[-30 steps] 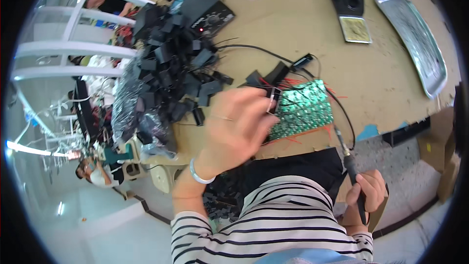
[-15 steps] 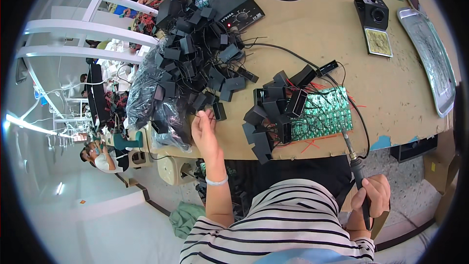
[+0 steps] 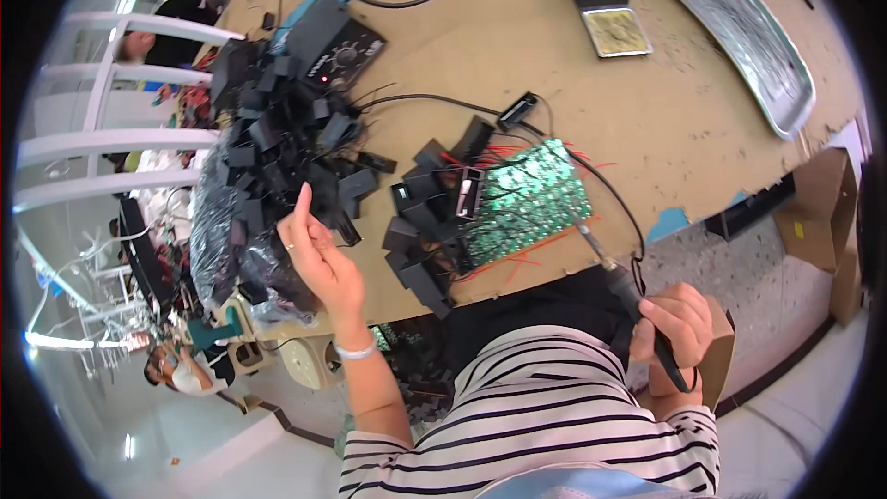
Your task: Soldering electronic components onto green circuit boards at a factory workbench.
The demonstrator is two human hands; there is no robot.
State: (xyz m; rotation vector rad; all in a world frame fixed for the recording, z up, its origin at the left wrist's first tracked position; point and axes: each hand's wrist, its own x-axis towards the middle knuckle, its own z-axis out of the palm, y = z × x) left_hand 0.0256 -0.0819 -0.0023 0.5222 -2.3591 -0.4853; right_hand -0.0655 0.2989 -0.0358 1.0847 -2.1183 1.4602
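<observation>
Soldering iron [image 3: 637, 310] sits gripped in the right hand [image 3: 679, 333] off the tabletop's [image 3: 702, 129] near edge, tip toward the green circuit board [image 3: 522, 199] — left hand [image 3: 319, 254] half-open, empty, at the black-parts pile [image 3: 277, 148] by the left edge.

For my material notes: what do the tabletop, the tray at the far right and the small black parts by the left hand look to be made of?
Tabletop: bare brown fibreboard or cardboard, matte, chipped edge. Tray: metal, shiny and reflective. Small black parts near the left hand: probably moulded plastic, dull sheen.

Your right fingers [image 3: 667, 314] grip a dark soldering iron [image 3: 617, 279], tip towards the green board [image 3: 527, 200]; black parts [image 3: 277, 143] lie heaped just beyond your left fingers [image 3: 300, 217].
</observation>
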